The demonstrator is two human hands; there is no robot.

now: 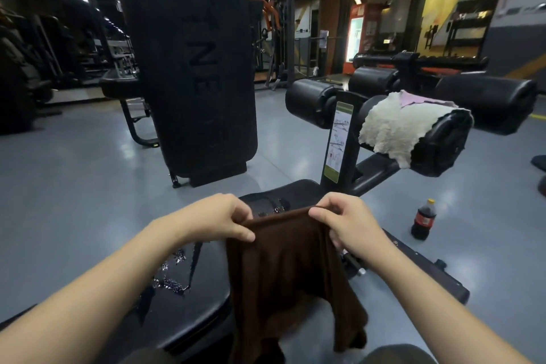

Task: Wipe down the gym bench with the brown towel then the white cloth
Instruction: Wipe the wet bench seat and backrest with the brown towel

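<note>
The brown towel (286, 269) hangs in front of me over the black gym bench (189, 301). My left hand (218, 219) pinches its top edge on the left and my right hand (345, 221) pinches the top edge on the right, so the towel droops down between them. The bench pad shows wet, glittering patches on its left side. The white fluffy cloth (393, 124), with a pink layer on top, is draped over a black foam roller (443, 142) at the far right of the bench frame.
A cola bottle (424, 220) stands on the grey floor to the right of the bench. A tall black upright pad (192, 62) stands ahead left. An instruction label post (338, 142) rises behind the bench. Other gym machines fill the background.
</note>
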